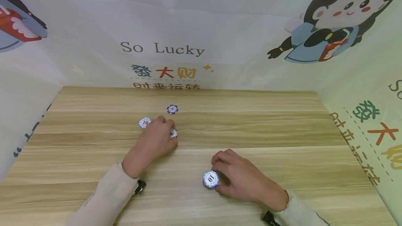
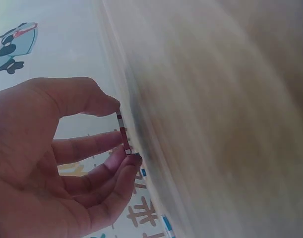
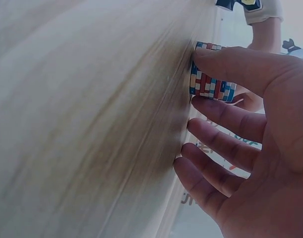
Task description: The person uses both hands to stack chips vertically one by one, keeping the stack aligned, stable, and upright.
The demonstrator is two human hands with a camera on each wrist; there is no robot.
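Observation:
My left hand [image 1: 154, 137] pinches a red-and-white poker chip [image 2: 124, 134] between the thumb and fingertips, at table level. In the head view part of that chip's white face [image 1: 173, 134] shows beside the fingers. Lower right, my right hand [image 1: 243, 175] holds a stack of poker chips [image 1: 210, 179], thumb on one side and index finger on the other. A white label reading 10 tops the stack. The right wrist view shows the edges of the stacked chips [image 3: 211, 87] in red, blue and white; its other fingers touch the table beside the stack.
A light blue poker chip [image 1: 144, 122] marked 10 lies just left of my left hand, and a dark blue chip [image 1: 172, 109] lies beyond it. The wooden table [image 1: 267, 121] meets a printed cloth backdrop [image 1: 238, 44] at the back and sides.

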